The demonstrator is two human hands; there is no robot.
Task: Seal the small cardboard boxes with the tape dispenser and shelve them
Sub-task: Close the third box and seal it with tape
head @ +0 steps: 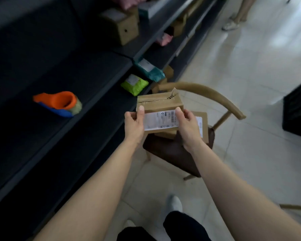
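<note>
Above chair (189, 153) — labelled box (159, 110), taped seam torn, held in both hands.

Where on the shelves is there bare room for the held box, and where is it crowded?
The upper shelf is bare between the dispenser and the far box, and nearer than the dispenser. The lower shelf is bare short of the green parcel; the teal parcel crowds beyond. The chair seat holds another box.

left hand (134, 125): grips box (159, 102) | right hand (188, 126): grips box | arms: extended forward
</note>
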